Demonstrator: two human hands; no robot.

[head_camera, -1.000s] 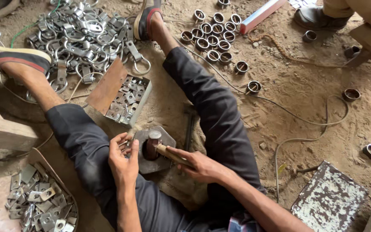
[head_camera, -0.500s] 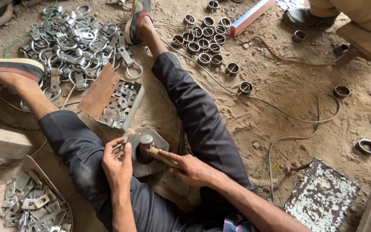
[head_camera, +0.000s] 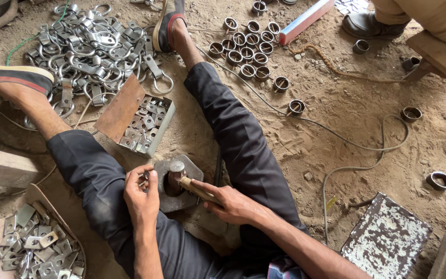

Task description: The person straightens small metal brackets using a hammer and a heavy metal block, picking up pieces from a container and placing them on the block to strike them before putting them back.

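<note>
I sit on a dirt floor with my legs spread. Between them lies a heavy octagonal metal block (head_camera: 181,199). My right hand (head_camera: 231,202) grips the wooden handle of a hammer (head_camera: 177,173), whose steel head rests on the block. My left hand (head_camera: 141,194) pinches a small metal piece at the block's left edge; the piece is mostly hidden by my fingers. A tin box (head_camera: 148,126) of small flat metal plates sits just beyond the block, beside my left leg.
A pile of metal rings and clasps (head_camera: 86,49) lies by my feet. Short metal ring sleeves (head_camera: 249,44) are grouped beyond my right leg. A tray of flat plates (head_camera: 34,243) sits at lower left. A cable (head_camera: 347,144) crosses the dirt. Another person's shoe (head_camera: 367,23) is at top right.
The view has shifted slightly. The hammer head has come down to rest on the block, and my left hand stays at the block's left edge with the small piece.
</note>
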